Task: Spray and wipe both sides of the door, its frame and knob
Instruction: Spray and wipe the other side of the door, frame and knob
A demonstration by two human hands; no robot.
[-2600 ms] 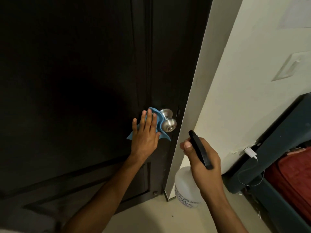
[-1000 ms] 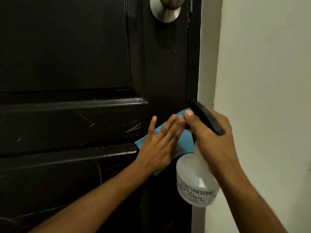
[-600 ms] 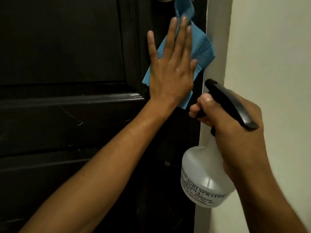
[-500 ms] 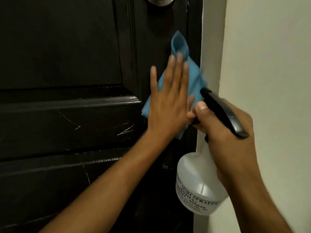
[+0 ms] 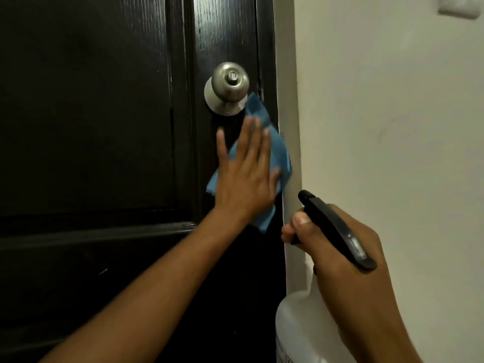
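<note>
A dark, glossy panelled door (image 5: 104, 127) fills the left of the view, with a brushed-metal round knob (image 5: 227, 85) near its right edge. My left hand (image 5: 246, 174) lies flat with straight fingers, pressing a blue cloth (image 5: 277, 153) against the door just below the knob; the cloth's top corner touches the knob's base. A pale door frame (image 5: 288, 100) runs down the door's right side. My right hand (image 5: 345, 258) grips the black trigger head of a white spray bottle (image 5: 301, 326) at lower right, beside the frame.
A cream wall (image 5: 392, 127) takes up the right side. A light switch plate (image 5: 461, 6) shows at the top right corner. A horizontal moulding (image 5: 91, 231) crosses the door below my left hand.
My left hand with the cloth slid down the door's edge, then up again, and now sits just under the knob. The view has risen, bringing the whole knob into sight. My right hand keeps the bottle.
</note>
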